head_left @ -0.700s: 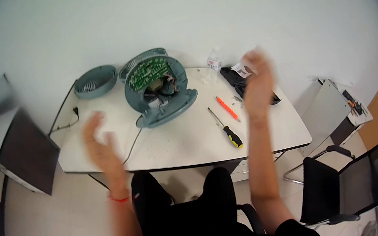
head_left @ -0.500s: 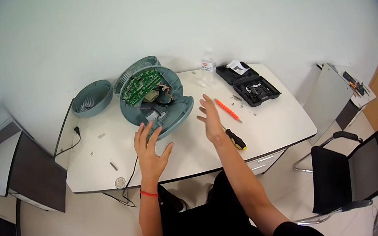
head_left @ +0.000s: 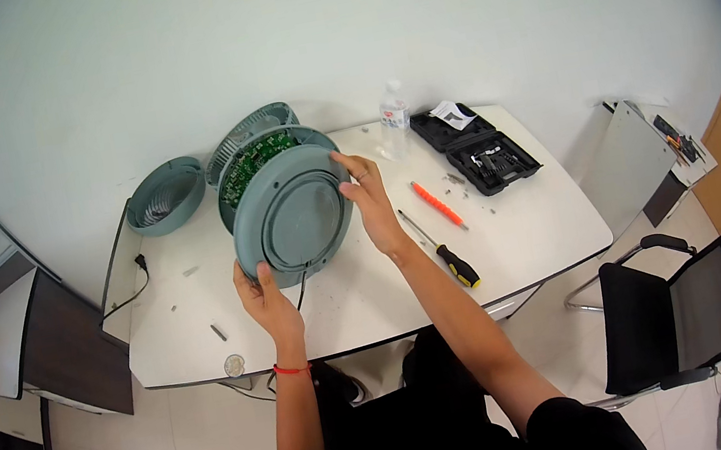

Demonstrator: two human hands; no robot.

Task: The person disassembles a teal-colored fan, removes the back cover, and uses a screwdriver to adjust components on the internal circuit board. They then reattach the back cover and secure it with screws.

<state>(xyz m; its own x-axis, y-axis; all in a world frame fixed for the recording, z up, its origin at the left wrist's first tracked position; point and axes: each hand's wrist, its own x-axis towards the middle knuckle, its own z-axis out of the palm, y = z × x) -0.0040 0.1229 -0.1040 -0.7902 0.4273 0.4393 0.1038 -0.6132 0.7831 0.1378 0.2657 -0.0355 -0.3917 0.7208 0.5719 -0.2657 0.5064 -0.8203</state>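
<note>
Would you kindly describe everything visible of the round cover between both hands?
This grey-green cover looks like plastic, with circular grooves around its centre and small dark spots near its rim. Its face tilts toward the camera, partly hiding the green circuit board. The left hand holds its lower left edge, the right hand its upper right edge.

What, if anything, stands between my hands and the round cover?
Nothing visible: the left hand touches the cover at its lower left edge, the right hand at its upper right. The circuit board shows behind it.
</note>
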